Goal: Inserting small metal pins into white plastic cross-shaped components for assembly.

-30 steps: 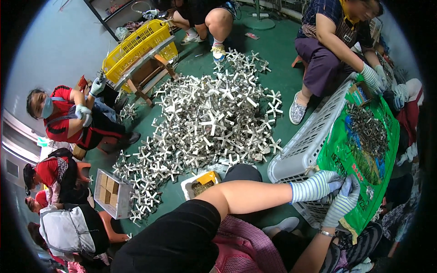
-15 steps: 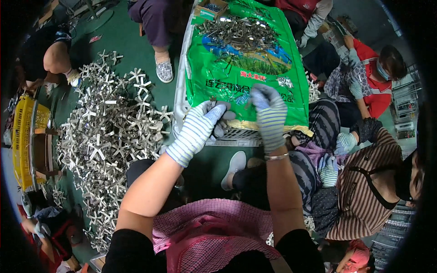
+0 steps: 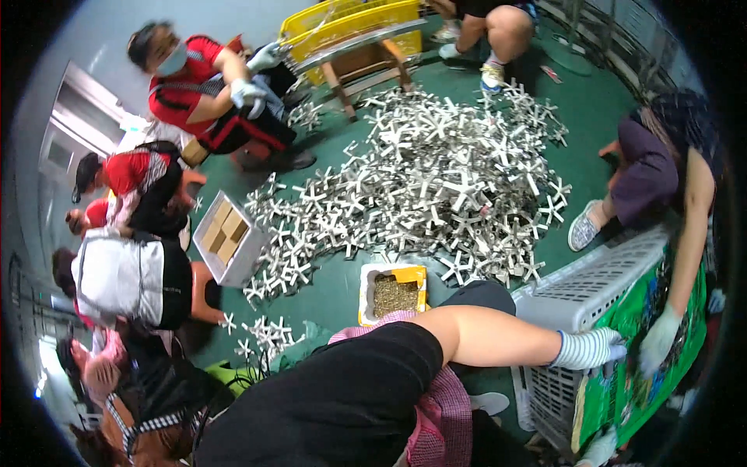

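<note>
Between four and five o'clock, cut by the view's dark edge, the gloved right hand [image 3: 599, 449] is at the lower end of a green sack [image 3: 594, 406], while the left hand [image 3: 589, 349], at four, reaches to the sack's edge; I cannot tell whether either hand's fingers are spread or pinching. The sack lies over a grey crate [image 3: 568, 297] past three, a co-worker's hand [image 3: 660, 344] above it; star-shaped metal pieces [image 3: 459, 187] heap toward one, with a yellow basket [image 3: 373, 22] beyond at twelve.
</note>
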